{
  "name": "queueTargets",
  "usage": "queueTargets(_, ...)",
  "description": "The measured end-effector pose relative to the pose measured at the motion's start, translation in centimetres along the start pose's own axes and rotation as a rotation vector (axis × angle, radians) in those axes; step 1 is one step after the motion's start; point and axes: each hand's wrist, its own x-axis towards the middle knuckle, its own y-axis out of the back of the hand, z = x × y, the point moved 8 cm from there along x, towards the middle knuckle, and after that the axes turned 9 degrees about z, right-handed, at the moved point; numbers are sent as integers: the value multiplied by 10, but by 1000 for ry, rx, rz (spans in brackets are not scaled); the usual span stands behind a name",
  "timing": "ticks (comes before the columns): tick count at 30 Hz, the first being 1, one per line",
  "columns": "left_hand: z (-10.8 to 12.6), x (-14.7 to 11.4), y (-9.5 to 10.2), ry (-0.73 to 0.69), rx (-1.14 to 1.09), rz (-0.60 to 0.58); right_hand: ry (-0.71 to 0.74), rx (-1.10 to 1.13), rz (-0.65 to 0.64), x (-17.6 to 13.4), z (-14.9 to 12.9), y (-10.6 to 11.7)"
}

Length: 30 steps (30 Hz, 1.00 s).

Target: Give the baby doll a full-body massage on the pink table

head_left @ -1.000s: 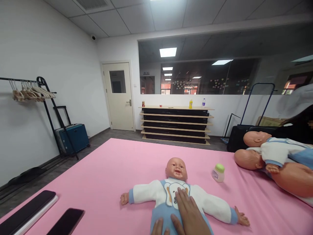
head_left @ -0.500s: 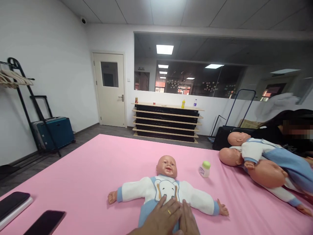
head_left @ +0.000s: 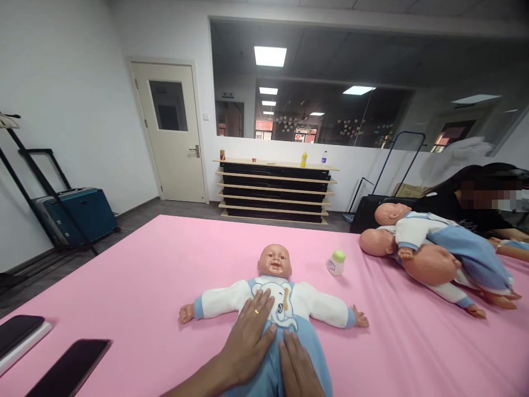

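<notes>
A: Where to look for the doll (head_left: 301, 311)?

B: Look low, near the middle: flat on its back on the pink sheet (head_left: 136, 309), arms stretched out to both sides, head toward the far edge.

A: And for the left hand (head_left: 250, 339)?

B: Find it laid flat on the doll's front, fingers close together, thumb angled off toward the other hand, a ring (head_left: 257, 312) on one finger. Partly over the elephant print (head_left: 281, 306).

A: The right hand (head_left: 301, 366), then?

B: See it lower down, on the blue part of the outfit — fingers straight and side by side, near the left thumb but apart from it. Can't tell the thumb's position.

A: Anything beside the doll?

B: Notice a green-lidded jar (head_left: 336, 264) to the right of the head. Farther right, spot a pile of other dolls (head_left: 458, 248), with a person in black (head_left: 446, 204) beyond.

A: And at left?

B: Spot a dark phone (head_left: 70, 366) flat on the sheet, plus a white slab (head_left: 28, 343) with a black top, cut off by the view's edge.

A: Farther back?

B: Make out stacked shelves (head_left: 275, 190) with bottles on top, a closed door (head_left: 173, 143), a blue suitcase (head_left: 80, 218).
</notes>
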Motion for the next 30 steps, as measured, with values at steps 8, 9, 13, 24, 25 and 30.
queueTargets(8, -8, -50, -6, 128, -19, 41, 13, 127, -371, 69, 2, -16)
queueTargets(9, -6, -55, -6, 109, 5, 64, -7, 140, -386, 73, 6, -20)
queueTargets(13, 10, -69, -8, -66, 108, 142, -149, 152, -410, 76, 33, -33)
queueTargets(24, 62, -38, -4, -370, 213, 71, -483, 82, -430, 20, 66, -34)
queueTargets(25, 65, -30, -1, -364, 180, 21, -468, 70, -423, 10, 65, -36)
queueTargets(30, 68, 8, 4, -314, -32, -202, -280, -1, -227, -26, 48, -31)
